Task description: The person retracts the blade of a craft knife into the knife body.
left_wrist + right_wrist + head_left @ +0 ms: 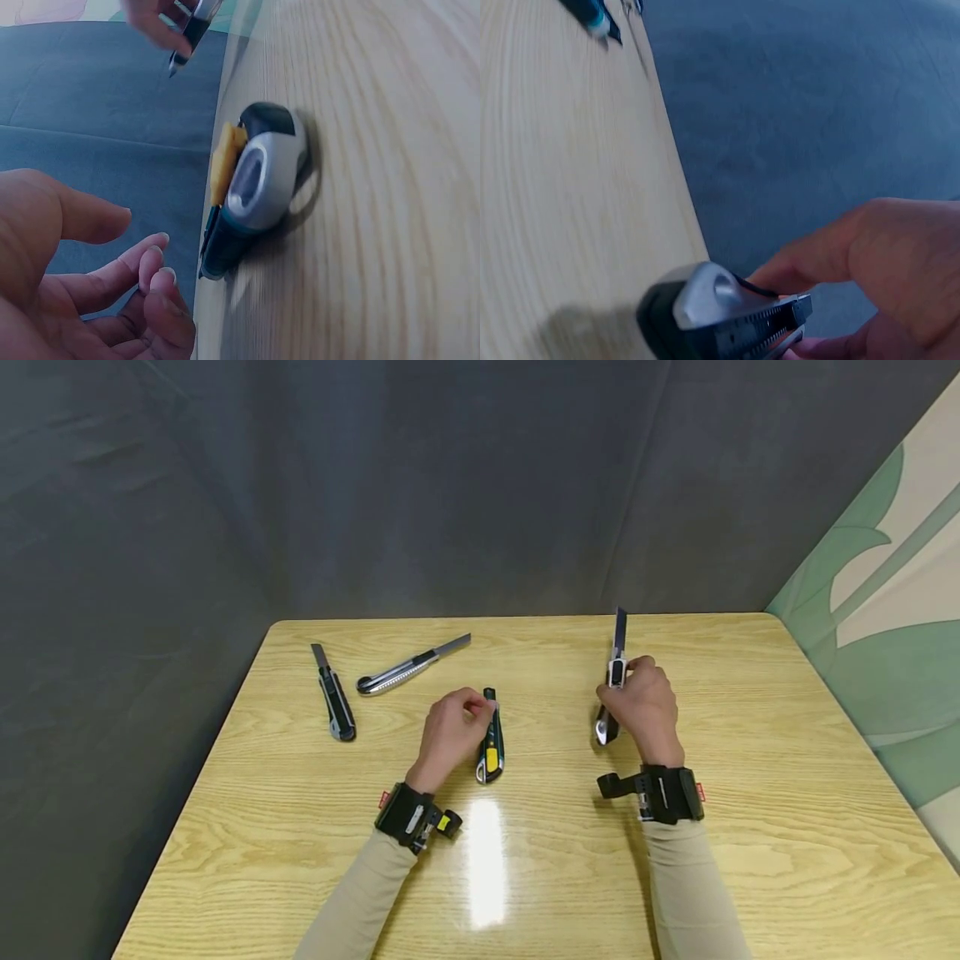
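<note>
My right hand (651, 703) pinches a black-and-silver utility knife (617, 672) by the sides of its handle; its long dark blade points away from me. In the right wrist view, the rounded silver end of this knife (705, 304) shows close up above the table. A dark teal utility knife (491, 752) with a yellow slider lies on the table beside my left hand (453, 727). In the left wrist view, thumb and fingertips (154, 259) are apart with nothing between them, near that knife (262, 187). No blade shows on it.
Farther left on the wooden table (555, 860) lie a black-and-grey utility knife (337, 702) and a silver utility knife (397, 677), both with blades extended. A dark curtain (480, 485) hangs behind the table's far edge. Patterned green-and-cream fabric (900, 610) is at the right.
</note>
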A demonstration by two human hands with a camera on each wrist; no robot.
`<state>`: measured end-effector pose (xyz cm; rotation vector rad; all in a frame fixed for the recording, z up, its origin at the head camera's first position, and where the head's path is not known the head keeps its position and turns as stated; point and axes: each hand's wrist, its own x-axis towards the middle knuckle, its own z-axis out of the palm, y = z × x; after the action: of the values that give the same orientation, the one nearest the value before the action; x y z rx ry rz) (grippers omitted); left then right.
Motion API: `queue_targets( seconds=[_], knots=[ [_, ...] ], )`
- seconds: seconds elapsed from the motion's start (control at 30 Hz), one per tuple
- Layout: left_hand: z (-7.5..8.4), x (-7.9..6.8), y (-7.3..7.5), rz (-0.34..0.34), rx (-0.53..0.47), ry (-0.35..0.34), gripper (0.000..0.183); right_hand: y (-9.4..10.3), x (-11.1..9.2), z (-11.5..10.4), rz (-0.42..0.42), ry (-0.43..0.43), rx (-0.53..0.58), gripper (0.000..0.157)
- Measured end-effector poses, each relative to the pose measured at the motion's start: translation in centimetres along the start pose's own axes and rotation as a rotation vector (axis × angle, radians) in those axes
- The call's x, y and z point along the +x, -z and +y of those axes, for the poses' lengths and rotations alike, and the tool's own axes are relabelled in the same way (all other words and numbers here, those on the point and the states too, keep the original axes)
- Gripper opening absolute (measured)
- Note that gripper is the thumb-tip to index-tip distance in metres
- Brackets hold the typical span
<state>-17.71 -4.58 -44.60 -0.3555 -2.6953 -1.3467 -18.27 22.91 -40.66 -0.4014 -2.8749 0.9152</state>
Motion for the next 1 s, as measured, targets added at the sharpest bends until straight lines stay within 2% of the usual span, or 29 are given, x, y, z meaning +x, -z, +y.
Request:
queue_targets(
  seconds=[0.27,0.43,0.53,0.67,0.9,1.0],
  knots=[
    [0.6,-0.1,-0.2,-0.025,-0.077,-0.012,0.012,-0.8,-0.8,-2.5,-0.002,0.112,0.008,0.056],
    [1.1,-0.2,-0.3,-0.025,-0.082,-0.039,0.016,-1.3,-1.3,-4.0,0.014,0.157,0.025,0.055],
    [1.4,-0.2,-0.3,-0.024,-0.12,-0.054,0.021,-1.6,-1.9,-5.0,0.012,0.187,0.048,0.056],
    [1.6,-0.2,-0.4,-0.052,-0.235,-0.026,0.032,-1.8,-3.0,-6.4,0.003,0.24,0.1,0.055],
    [2.2,-0.1,-0.5,-0.097,-0.303,0.032,0.047,-2.6,-4.4,-8.6,-0.015,0.36,0.218,0.056],
    [2.4,-0.1,-0.4,-0.128,-0.387,0.075,0.057,-3.3,-4.8,-9.3,0.005,0.406,0.25,0.059]
  ],
)
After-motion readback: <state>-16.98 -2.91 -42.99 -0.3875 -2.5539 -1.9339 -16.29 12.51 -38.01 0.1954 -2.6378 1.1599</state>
